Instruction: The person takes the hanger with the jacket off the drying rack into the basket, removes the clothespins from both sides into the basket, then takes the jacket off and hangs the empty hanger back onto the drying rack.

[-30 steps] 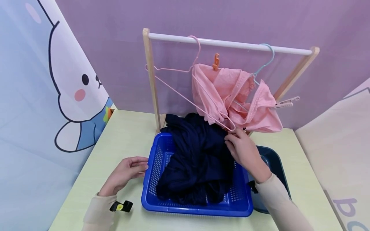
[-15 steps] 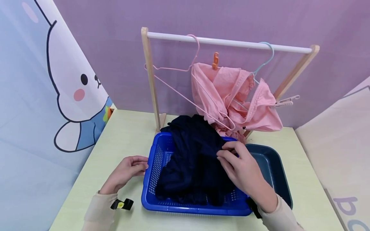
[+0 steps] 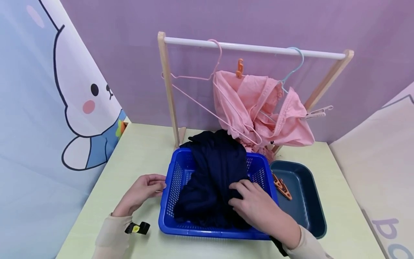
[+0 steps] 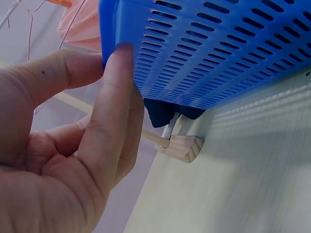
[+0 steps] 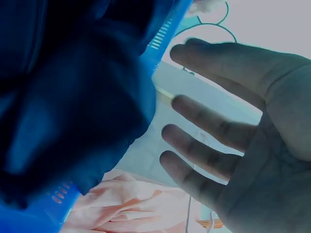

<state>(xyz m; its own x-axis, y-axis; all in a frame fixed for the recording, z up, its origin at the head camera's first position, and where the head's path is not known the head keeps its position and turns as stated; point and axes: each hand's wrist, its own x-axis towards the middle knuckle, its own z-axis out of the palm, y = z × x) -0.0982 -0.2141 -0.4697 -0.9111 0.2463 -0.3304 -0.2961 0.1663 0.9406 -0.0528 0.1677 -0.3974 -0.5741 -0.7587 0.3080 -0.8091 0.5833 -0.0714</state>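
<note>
A dark navy garment (image 3: 213, 169) lies heaped in a blue perforated basket (image 3: 169, 201), hanging over its back rim. My left hand (image 3: 142, 194) holds the basket's left rim lightly between thumb and fingers; in the left wrist view, the fingertips meet the rim edge. Above the garment's right side is my right hand (image 3: 255, 207). In the right wrist view, its fingers (image 5: 214, 131) are spread with a gap to the cloth, holding nothing. A pink zippered garment (image 3: 239, 100) hangs behind the basket, with an orange clip (image 3: 239, 68) at its top and a pale clothespin (image 3: 318, 112) at its right.
A wooden rack with a white bar (image 3: 255, 48) stands behind the basket. A pink hanger (image 3: 216, 61) and a mint hanger (image 3: 295, 70) hang from it. On the right, a dark teal tray (image 3: 312, 201) holds orange clothespins (image 3: 282, 187). Cloth walls surround the table.
My right hand has come from the pink hanger's lower corner, down and towards me, over the navy garment. The garment's right part has moved inward, uncovering the basket's back-right wall. My left hand stays.
</note>
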